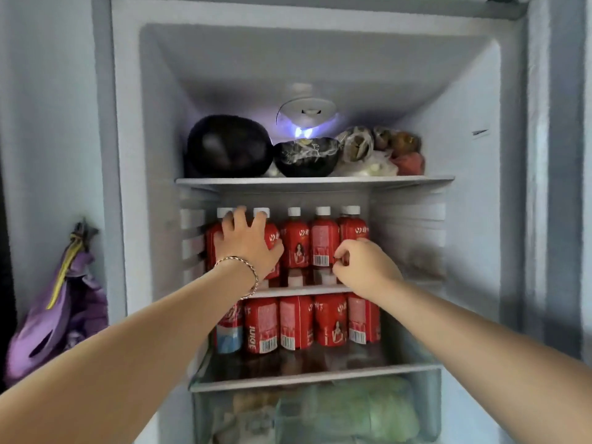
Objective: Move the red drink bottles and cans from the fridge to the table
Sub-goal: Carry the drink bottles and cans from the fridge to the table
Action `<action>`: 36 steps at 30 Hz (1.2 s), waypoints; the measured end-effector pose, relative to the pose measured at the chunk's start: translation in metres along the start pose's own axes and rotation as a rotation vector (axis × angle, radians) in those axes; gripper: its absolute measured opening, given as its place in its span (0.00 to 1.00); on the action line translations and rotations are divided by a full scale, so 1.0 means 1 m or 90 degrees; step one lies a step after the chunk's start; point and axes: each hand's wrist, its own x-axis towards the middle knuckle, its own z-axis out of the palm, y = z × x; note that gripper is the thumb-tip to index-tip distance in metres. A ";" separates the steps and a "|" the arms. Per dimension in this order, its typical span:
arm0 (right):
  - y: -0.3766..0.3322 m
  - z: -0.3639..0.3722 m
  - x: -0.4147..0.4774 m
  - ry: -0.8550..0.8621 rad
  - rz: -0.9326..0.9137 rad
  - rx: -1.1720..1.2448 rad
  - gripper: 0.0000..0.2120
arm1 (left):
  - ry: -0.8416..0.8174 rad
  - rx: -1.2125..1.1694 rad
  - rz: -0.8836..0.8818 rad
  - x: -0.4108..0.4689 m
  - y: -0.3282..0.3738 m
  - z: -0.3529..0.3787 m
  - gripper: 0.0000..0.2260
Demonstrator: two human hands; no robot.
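Red drink bottles with white caps [296, 240] stand in a row on the fridge's middle shelf [307, 290]. More red bottles [296, 320] and a red can-like drink [229, 328] stand on the shelf below. My left hand [248, 243] lies spread over the two leftmost middle-shelf bottles, with fingers reaching to their caps and the thumb on the second bottle. My right hand [362, 265] hovers in front of the rightmost bottle [354, 229]. Its fingers are loosely curled and I see nothing held in them.
The top shelf [314, 181] carries a dark bag, a black bowl and wrapped food. A clear drawer [315, 408] with greens sits at the bottom. A purple bag [64, 302] hangs on the wall to the left of the fridge.
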 end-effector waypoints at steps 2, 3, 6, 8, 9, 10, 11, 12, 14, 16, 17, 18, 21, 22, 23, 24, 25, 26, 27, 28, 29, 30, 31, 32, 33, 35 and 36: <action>0.012 0.007 0.033 0.024 0.015 -0.045 0.17 | 0.004 0.015 -0.052 0.027 -0.001 0.011 0.28; 0.018 0.010 0.048 0.029 0.026 -0.062 0.20 | 0.001 0.012 -0.088 0.039 -0.001 0.016 0.29; 0.036 0.020 0.096 0.033 0.045 -0.081 0.25 | -0.015 0.005 -0.176 0.074 0.002 0.029 0.32; 0.046 0.023 0.120 0.045 0.042 -0.098 0.28 | -0.051 0.028 -0.192 0.091 0.000 0.029 0.33; 0.052 0.025 0.136 0.039 0.038 -0.091 0.28 | -0.071 0.033 -0.195 0.102 -0.001 0.030 0.34; 0.057 0.027 0.150 0.026 0.037 -0.075 0.29 | -0.099 0.032 -0.187 0.111 -0.001 0.030 0.34; 0.061 0.028 0.161 0.014 0.033 -0.055 0.29 | -0.125 0.023 -0.161 0.117 -0.002 0.029 0.33; 0.065 0.029 0.170 0.004 0.028 -0.038 0.28 | -0.142 0.013 -0.132 0.120 -0.003 0.028 0.33; 0.070 0.032 0.183 0.009 0.009 -0.043 0.26 | -0.135 0.022 -0.070 0.122 -0.005 0.027 0.30; 0.072 0.032 0.190 0.056 -0.016 -0.109 0.22 | -0.120 0.065 -0.005 0.119 -0.007 0.022 0.26; 0.072 0.031 0.191 0.081 -0.023 -0.131 0.20 | -0.114 0.102 0.031 0.116 -0.006 0.019 0.25; 0.072 0.029 0.192 0.106 -0.025 -0.129 0.18 | -0.101 0.140 0.066 0.113 -0.004 0.015 0.23; 0.069 0.019 0.190 0.160 -0.026 -0.115 0.14 | -0.081 0.159 0.145 0.108 0.004 0.005 0.18; 0.068 0.017 0.187 0.168 -0.036 -0.135 0.14 | -0.091 0.158 0.154 0.106 0.005 0.005 0.16; 0.067 0.015 0.183 0.173 -0.050 -0.162 0.14 | -0.099 0.165 0.161 0.106 0.007 0.004 0.16; 0.065 0.013 0.178 0.179 -0.070 -0.194 0.14 | -0.100 0.176 0.169 0.105 0.008 0.005 0.15; 0.063 0.013 0.173 0.181 -0.094 -0.225 0.14 | -0.100 0.183 0.178 0.105 0.010 0.005 0.14; 0.061 0.013 0.168 0.182 -0.120 -0.250 0.14 | -0.100 0.183 0.190 0.105 0.012 0.005 0.14; 0.057 0.014 0.162 0.181 -0.146 -0.269 0.14 | -0.105 0.175 0.198 0.104 0.014 0.005 0.13; 0.054 0.014 0.157 0.180 -0.166 -0.280 0.14 | -0.110 0.159 0.200 0.103 0.016 0.005 0.12; 0.051 0.015 0.153 0.178 -0.178 -0.286 0.13 | -0.115 0.142 0.198 0.102 0.017 0.004 0.12; 0.048 0.017 0.151 0.175 -0.186 -0.288 0.13 | -0.118 0.126 0.191 0.101 0.018 0.004 0.12; 0.046 0.018 0.148 0.171 -0.192 -0.291 0.13 | -0.122 0.115 0.181 0.100 0.018 0.003 0.14; 0.043 0.020 0.145 0.167 -0.197 -0.302 0.13 | -0.123 0.104 0.171 0.099 0.018 0.001 0.15; 0.041 0.022 0.143 0.153 -0.199 -0.321 0.14 | -0.117 0.093 0.162 0.097 0.017 -0.001 0.15; 0.039 0.025 0.139 0.133 -0.225 -0.380 0.15 | -0.082 0.099 0.152 0.089 0.018 -0.006 0.14; 0.036 0.027 0.136 0.133 -0.248 -0.412 0.14 | -0.058 0.124 0.155 0.084 0.019 -0.009 0.14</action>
